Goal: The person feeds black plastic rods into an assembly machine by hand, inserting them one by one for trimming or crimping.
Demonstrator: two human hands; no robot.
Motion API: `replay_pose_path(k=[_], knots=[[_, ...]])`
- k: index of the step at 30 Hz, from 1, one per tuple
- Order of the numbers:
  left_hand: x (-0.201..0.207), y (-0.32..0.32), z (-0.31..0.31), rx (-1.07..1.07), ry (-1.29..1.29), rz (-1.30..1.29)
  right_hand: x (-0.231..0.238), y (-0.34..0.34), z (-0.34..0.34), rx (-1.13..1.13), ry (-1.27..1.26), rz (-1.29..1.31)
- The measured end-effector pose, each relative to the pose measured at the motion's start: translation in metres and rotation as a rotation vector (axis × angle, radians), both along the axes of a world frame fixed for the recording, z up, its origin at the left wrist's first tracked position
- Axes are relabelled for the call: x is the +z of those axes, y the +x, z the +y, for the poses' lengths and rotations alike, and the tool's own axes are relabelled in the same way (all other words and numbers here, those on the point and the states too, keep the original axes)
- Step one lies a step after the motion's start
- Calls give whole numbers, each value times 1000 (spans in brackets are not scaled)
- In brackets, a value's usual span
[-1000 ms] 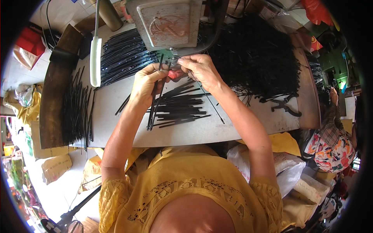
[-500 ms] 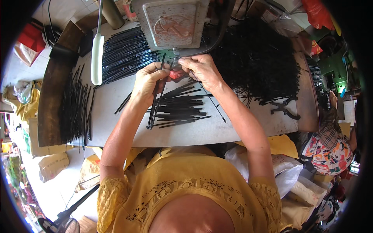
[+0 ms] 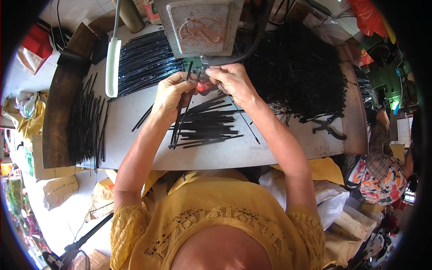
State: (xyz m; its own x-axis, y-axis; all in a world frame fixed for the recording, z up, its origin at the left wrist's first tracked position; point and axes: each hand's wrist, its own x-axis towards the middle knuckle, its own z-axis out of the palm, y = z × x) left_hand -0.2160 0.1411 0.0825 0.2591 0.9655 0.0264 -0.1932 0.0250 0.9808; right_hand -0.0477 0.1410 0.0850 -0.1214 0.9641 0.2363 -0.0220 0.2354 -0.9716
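Under the grey machine head [image 3: 202, 33], my two hands are close together. My left hand [image 3: 174, 92] is closed around thin black rods [image 3: 180, 123], whose lower ends point down toward the table's near edge. Pinched in the fingers of my right hand [image 3: 235, 84] is another thin black rod [image 3: 245, 120], which slants down to the right. A red piece [image 3: 204, 86] shows between the hands, just below the machine. My fingertips partly hide where the rods meet the machine. Below my hands lies a loose bunch of short black strips [image 3: 209, 126].
Bundled black rods [image 3: 146, 63] lie at the far left, with more along the brown side guard [image 3: 58, 117]. A tangled black heap [image 3: 297, 67] covers the right side beside black-handled pliers [image 3: 330, 128]. A white bar [image 3: 113, 67] hangs at left. Another person [image 3: 382, 173] sits at right.
My hands keep nearly the same hold and place under the machine. The lower end of the rod in my right hand has shifted very slightly. The whole view has tilted a little.
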Motion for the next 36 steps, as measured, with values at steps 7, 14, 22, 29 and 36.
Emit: replay_pose_path(k=[7, 14, 22, 29, 36], knots=[[-2, 1, 1, 8, 0, -7, -3, -3, 0, -15, -110, 85], [-4, -11, 2, -54, 17, 123, -3, 0, -10, 3, -151, 80], [-16, 1, 11, -46, 40, -39, -13, -9, 1, 36, -116, 200], [-23, 13, 15, 0, 38, -29, -24, -17, 6, -17, -95, 257], [-26, 12, 17, -27, 52, -24, -28, -16, 9, -5, -106, 220]])
